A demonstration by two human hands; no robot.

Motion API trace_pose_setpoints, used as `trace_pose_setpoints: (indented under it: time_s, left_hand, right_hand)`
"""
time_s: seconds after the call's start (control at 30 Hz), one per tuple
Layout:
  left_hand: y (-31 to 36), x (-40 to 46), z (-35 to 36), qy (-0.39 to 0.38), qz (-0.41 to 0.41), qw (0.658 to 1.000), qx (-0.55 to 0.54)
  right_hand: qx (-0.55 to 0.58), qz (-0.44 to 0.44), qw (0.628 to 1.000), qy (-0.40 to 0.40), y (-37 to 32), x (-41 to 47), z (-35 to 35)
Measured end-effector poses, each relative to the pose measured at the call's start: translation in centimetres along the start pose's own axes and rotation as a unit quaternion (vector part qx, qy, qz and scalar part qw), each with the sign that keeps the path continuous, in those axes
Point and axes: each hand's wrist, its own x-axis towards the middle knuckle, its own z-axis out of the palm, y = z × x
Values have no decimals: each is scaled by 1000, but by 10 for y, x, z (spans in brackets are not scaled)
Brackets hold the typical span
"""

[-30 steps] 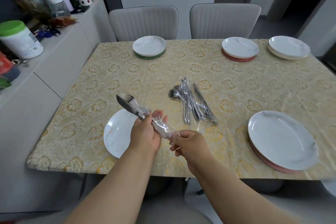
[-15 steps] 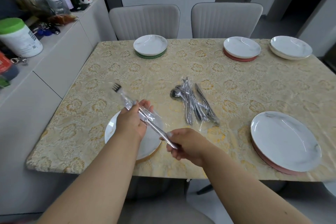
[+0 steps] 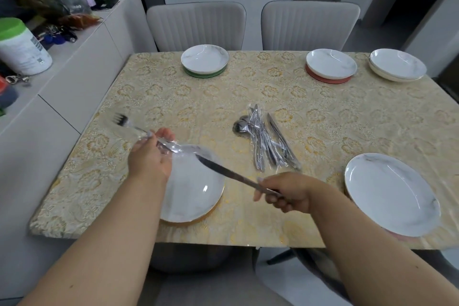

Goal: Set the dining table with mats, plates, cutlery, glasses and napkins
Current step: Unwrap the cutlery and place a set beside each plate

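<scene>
Two hands above plate (image 3: 191, 196): left hand (image 3: 151, 156) gripping fork (image 3: 124, 123), right hand (image 3: 285, 192) knife (image 3: 223, 172).

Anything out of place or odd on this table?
Yes. The spare cutlery lies heaped mid-table in plastic wrap, at no setting. The far-right plates sit stacked with no coloured mat visible beneath, unlike the others.

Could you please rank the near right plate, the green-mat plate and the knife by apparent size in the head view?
1. near right plate, though nearness inflates it
2. knife
3. green-mat plate, farthest away
</scene>
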Motion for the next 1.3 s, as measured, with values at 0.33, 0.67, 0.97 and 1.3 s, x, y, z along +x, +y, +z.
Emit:
trace_pose_setpoints:
  time_s: [0.33,0.67,0.97,1.3]
  left_hand:
    - [-22,-5,-13,-35,-18,999,14]
    - [-43,-27,-24,-70,-55,994,64]
    - [-56,-35,-29,-67,-104,990,74]
    - [-62,-40,-26,-70,-120,987,80]
  right_hand:
    - [27,68,978,197,20,28,31]
    - [-29,48,971,233,25,69,80]
    - [-215,70,954,196,12,77,73]
    - [-141,-55,944,294,5,51,72]
